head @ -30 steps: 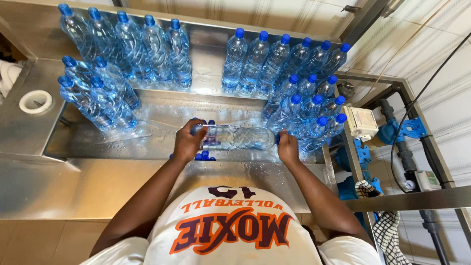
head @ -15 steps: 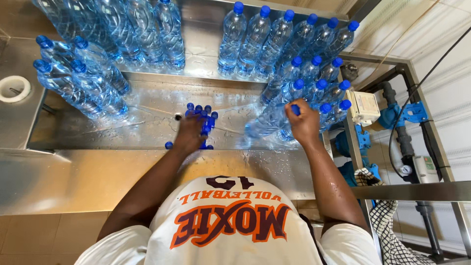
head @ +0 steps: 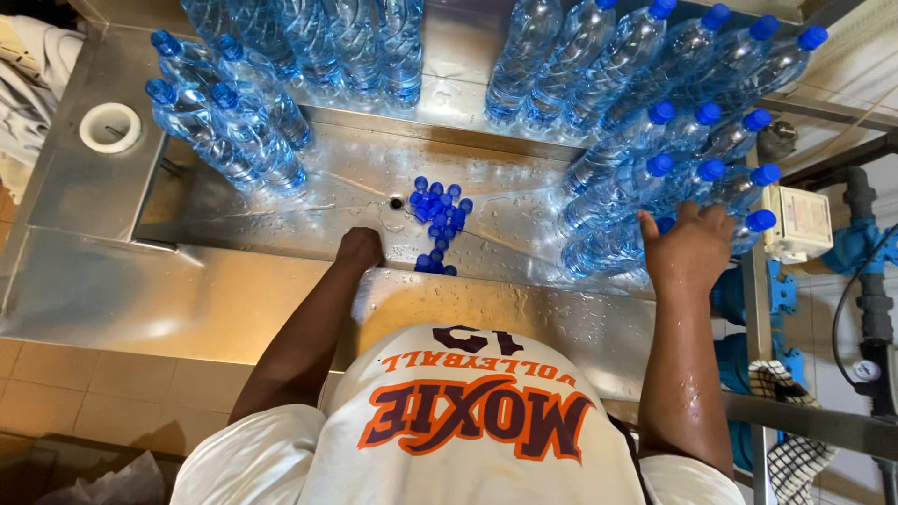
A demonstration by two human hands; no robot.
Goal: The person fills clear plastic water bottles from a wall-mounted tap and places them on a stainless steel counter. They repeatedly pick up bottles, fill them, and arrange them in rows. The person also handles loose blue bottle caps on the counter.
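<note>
My left hand (head: 360,248) rests knuckles-up on the wet floor of a steel sink (head: 309,201), just left of a pile of loose blue bottle caps (head: 438,210). Its fingers are curled under and hidden. My right hand (head: 692,248) is spread over the top of a clear water bottle (head: 608,252) at the near end of the right-hand bottle cluster (head: 655,173), gripping it. A blue cap shows between its fingers.
Blue-capped water bottles stand in a cluster at the sink's left (head: 224,131) and in rows along the back ledge (head: 580,56). A drain hole (head: 397,202) sits by the caps. A white ring (head: 109,127) lies on the left counter. Blue pipe fittings (head: 856,252) stand right.
My right hand carried the bottle from the sink's middle to the right cluster. My left hand let go of it, touched the cap pile, then drew back towards me.
</note>
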